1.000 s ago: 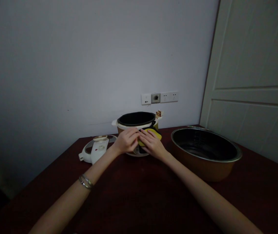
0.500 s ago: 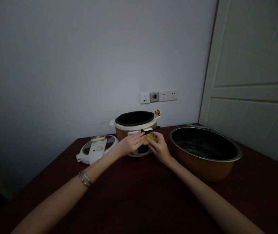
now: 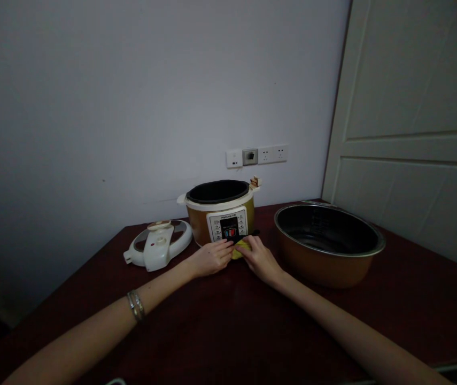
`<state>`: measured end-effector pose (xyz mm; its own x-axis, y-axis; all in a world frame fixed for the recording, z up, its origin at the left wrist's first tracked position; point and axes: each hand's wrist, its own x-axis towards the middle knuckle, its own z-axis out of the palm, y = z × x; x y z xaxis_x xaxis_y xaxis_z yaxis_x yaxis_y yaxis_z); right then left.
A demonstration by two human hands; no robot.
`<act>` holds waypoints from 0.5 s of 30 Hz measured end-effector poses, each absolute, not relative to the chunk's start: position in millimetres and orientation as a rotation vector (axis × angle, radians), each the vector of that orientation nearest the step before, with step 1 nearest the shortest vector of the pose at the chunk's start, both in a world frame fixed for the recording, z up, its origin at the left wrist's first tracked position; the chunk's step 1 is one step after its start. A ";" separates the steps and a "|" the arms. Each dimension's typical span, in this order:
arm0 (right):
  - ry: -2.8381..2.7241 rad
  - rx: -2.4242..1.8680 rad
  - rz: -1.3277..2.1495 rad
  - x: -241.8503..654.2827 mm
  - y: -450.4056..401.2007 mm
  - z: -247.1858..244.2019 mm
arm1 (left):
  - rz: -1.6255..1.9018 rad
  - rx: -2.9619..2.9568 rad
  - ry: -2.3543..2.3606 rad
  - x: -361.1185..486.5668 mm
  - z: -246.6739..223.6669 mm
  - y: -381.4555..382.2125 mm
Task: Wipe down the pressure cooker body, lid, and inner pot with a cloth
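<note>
A small yellow cloth (image 3: 239,249) with a dark strip along its top is between my two hands, low in front of the gold and white cooker (image 3: 200,222). My right hand (image 3: 261,260) pinches the cloth from the right. My left hand (image 3: 211,259) touches its left side with the fingers pressed together; a bracelet is on that wrist. The cooker stands without a lid, its control panel (image 3: 229,225) facing me. To its left the white lid (image 3: 159,247) lies on the dark red table (image 3: 220,326).
On the right stands a large brown bowl (image 3: 324,264) with a dark inside and a metal rim. Wall sockets (image 3: 272,154) are above and behind the cooker. A pale panelled door (image 3: 412,123) rises at the right.
Both hands and the yellow cloth have moved down from the cooker's front. The control panel, covered before, now shows. The view has shifted slightly.
</note>
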<state>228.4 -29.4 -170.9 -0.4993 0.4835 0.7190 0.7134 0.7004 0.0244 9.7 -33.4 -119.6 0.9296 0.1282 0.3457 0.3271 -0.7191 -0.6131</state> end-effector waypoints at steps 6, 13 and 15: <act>-2.086 -1.494 -0.206 240.3 -46.3 -162.6 | -0.845 -2.340 -0.948 -23.8 -94.1 -31.2; -2.016 -1.723 -0.127 224.7 -37.6 -163.7 | -1.734 -1.760 -2.253 -59.3 -86.2 6.4; -2.001 -1.727 -0.072 218.1 -35.3 -164.2 | -1.745 -1.806 -2.412 -62.0 -91.0 11.8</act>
<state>218.1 -35.3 -164.2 -0.0774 0.9158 0.3942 0.9417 0.1970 -0.2727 -62.0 11.8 -91.0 -0.4203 0.8653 0.2733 0.5302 -0.0102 0.8478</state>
